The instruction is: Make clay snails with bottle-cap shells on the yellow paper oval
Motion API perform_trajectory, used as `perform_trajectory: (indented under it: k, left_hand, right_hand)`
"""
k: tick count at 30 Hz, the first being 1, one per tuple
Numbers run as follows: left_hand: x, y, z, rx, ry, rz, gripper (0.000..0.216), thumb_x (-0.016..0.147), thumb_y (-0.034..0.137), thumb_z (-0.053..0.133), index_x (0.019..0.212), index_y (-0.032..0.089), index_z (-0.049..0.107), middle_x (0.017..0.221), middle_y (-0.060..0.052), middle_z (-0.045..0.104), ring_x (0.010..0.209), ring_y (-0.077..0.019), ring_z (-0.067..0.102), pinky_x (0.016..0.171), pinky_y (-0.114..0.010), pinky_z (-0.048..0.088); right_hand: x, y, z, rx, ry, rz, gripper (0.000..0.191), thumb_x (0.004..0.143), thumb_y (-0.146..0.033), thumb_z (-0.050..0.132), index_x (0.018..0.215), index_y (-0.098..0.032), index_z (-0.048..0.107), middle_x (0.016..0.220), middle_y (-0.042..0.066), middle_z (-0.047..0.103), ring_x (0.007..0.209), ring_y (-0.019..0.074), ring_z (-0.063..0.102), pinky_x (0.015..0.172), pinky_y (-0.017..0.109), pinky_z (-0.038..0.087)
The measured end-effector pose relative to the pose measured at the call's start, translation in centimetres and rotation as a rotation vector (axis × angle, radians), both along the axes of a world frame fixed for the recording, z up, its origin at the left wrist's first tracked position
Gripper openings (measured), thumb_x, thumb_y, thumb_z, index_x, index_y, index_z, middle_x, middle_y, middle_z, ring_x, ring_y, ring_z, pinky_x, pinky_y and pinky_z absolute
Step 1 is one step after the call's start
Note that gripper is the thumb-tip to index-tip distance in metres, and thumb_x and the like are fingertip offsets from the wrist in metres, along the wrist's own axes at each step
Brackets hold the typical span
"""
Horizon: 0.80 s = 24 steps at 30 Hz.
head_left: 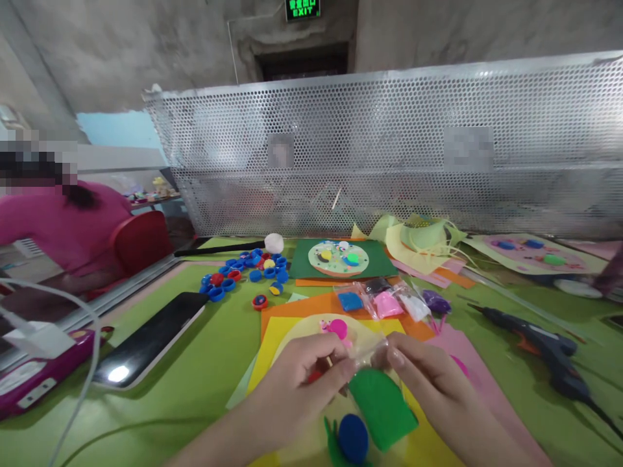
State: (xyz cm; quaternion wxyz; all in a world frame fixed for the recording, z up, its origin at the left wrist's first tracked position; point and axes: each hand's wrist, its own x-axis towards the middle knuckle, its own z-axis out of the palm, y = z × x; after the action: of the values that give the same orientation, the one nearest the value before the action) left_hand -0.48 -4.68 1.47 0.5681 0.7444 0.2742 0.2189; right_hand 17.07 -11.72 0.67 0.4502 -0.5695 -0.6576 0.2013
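Note:
My left hand (304, 383) and my right hand (433, 379) pinch the top edge of a small clear plastic bag (368, 350) between thumbs and fingers. A flat slab of green modelling clay (382, 408) hangs below the pinched edge and looks to be inside the bag. Under my hands lies a pale yellow paper disc (296, 331) on yellow and orange sheets. It bears a pink clay snail (335, 328) at the top and a blue and green clay snail (353, 438) near the bottom. Something red is partly hidden behind my left fingers.
Bags of coloured clay (387, 303) lie just beyond the disc. A glue gun (535, 344) rests at right. Bottle caps (243, 269), a phone (153, 337) and a power strip (53, 370) are at left. A perforated metal screen (389, 143) borders the back; a person in pink sits left.

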Motion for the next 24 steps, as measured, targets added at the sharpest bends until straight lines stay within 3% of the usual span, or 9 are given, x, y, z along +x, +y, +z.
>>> perform_trajectory:
  k: [4, 11, 16, 20, 24]
  left_hand:
    - [-0.3, 0.1, -0.1, 0.099, 0.044, -0.021, 0.03, 0.086, 0.038, 0.046, 0.065, 0.018, 0.04, 0.059, 0.005, 0.035, 0.053, -0.0075, 0.034, 0.049, -0.019, 0.03]
    - [-0.3, -0.3, 0.4, 0.133, 0.158, -0.052, 0.028, 0.086, 0.036, 0.044, 0.065, 0.018, 0.039, 0.06, 0.005, 0.036, 0.056, -0.0093, 0.032, 0.051, -0.021, 0.026]
    - [0.0, -0.7, 0.9, 0.133, 0.201, -0.124, 0.034, 0.086, 0.04, 0.042, 0.062, 0.018, 0.035, 0.059, 0.005, 0.03, 0.056, -0.0093, 0.028, 0.048, -0.021, 0.022]
    - [0.2, -0.8, 0.8, 0.192, 0.144, -0.185, 0.033, 0.088, 0.035, 0.041, 0.061, 0.017, 0.036, 0.061, 0.004, 0.034, 0.059, -0.0096, 0.032, 0.052, -0.021, 0.025]
    - [0.0, -0.4, 0.7, 0.19, 0.109, -0.128, 0.037, 0.087, 0.041, 0.042, 0.059, 0.017, 0.038, 0.058, 0.004, 0.034, 0.056, -0.0091, 0.032, 0.051, -0.021, 0.025]
  right_hand:
    - [0.1, 0.1, -0.3, -0.065, 0.026, 0.06, 0.034, 0.088, -0.041, 0.037, 0.066, -0.02, 0.052, 0.058, -0.002, 0.05, 0.053, 0.0106, 0.048, 0.048, 0.018, 0.04]
    - [-0.1, 0.2, -0.9, -0.062, 0.028, 0.111, 0.026, 0.086, -0.037, 0.047, 0.07, -0.02, 0.06, 0.062, -0.002, 0.058, 0.06, 0.0115, 0.054, 0.058, 0.019, 0.044]
    - [-0.7, 0.2, -0.9, -0.033, -0.026, 0.163, 0.026, 0.085, -0.029, 0.046, 0.064, -0.018, 0.054, 0.059, -0.001, 0.055, 0.057, 0.0098, 0.05, 0.054, 0.018, 0.042]
    - [-1.2, -0.4, -0.8, 0.017, -0.07, 0.153, 0.032, 0.087, -0.031, 0.043, 0.058, -0.018, 0.05, 0.055, -0.002, 0.053, 0.053, 0.0091, 0.048, 0.05, 0.018, 0.041]
    - [-0.5, -0.8, -0.6, 0.025, -0.106, 0.14, 0.032, 0.091, -0.036, 0.034, 0.079, -0.021, 0.059, 0.071, 0.001, 0.063, 0.067, 0.0124, 0.059, 0.06, 0.021, 0.048]
